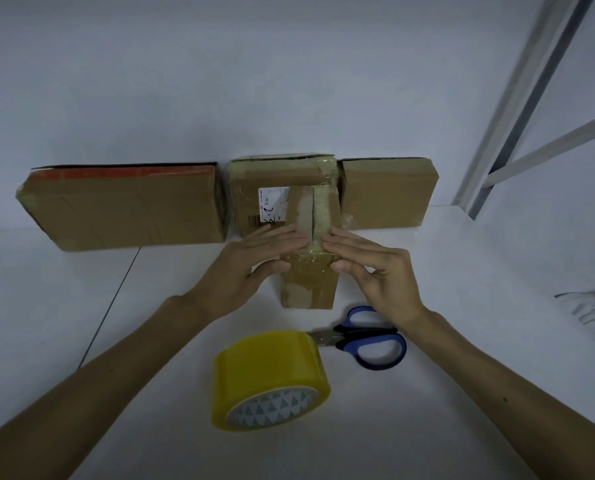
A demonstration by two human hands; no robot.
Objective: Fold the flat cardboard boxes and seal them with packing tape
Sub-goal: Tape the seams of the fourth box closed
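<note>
A small brown cardboard box (308, 284) stands on the white table in front of me, its top flaps meeting at a seam partly covered with tape. My left hand (254, 259) lies on the left top flap with straight fingers, thumb against the box's left side. My right hand (368, 263) presses the right flap the same way, thumb at the right edge. A roll of yellow packing tape (271, 375) lies on the table near me. Blue-handled scissors (368, 336) lie just right of the roll.
Three taped cardboard boxes lean against the back wall: a wide one (122, 209) at left, a labelled one (275, 199) in the middle, another (386, 194) at right. A metal frame (517, 116) rises at the right. Crumpled fabric (593, 310) shows at the right edge.
</note>
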